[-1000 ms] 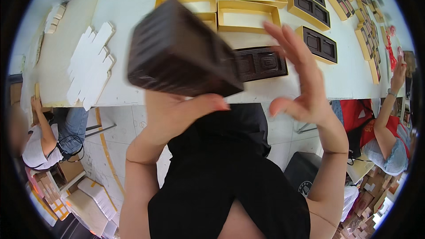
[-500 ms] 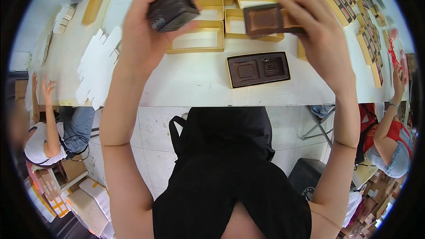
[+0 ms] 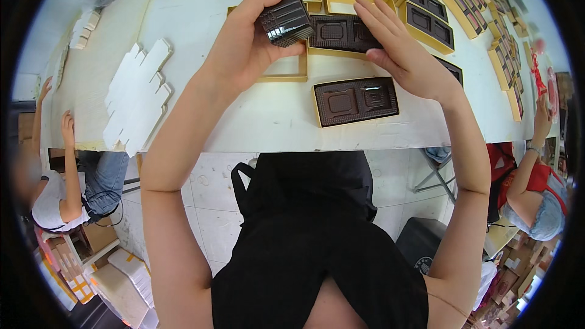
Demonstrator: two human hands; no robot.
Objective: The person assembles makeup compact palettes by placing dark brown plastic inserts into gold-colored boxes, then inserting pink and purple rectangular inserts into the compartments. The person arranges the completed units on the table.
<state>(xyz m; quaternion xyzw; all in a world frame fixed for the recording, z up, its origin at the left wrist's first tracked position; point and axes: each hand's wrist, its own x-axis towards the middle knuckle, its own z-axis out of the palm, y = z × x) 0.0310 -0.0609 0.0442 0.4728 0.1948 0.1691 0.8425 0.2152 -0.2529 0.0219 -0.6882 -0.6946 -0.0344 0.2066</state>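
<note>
Worktable [image 3: 228, 128], pale-topped, front edge running across the wearer's side. Pile of white card pieces [image 3: 135, 99], jagged in outline, left part of the table close to the front edge. Nested stack of dark-brown plastic trays [image 3: 285, 17], ribbed along the side, raised over the table, its far end cut off by the view. Gold carton with a two-well brown tray seated inside [image 3: 356, 102], nearest the front edge, right of the table's middle. Loose-looking brown two-well tray [image 3: 336, 35], set behind that carton, in or just over a gold carton whose front rim shows beneath; depth of seating cannot be told. Handling, by judgement: trays light, thin-walled, springy, slick and easily dented; the stack stiffer, best taken across its long sides, a single tray by its rim or short end. Left hand [image 3: 242, 49]: clamped on the stack, thumb above, fingers below, near end tilted down. Right hand [image 3: 409, 60]: palm down, fingers extended and thumb apart from them, laid over the single tray's right end, not clamped.
</note>
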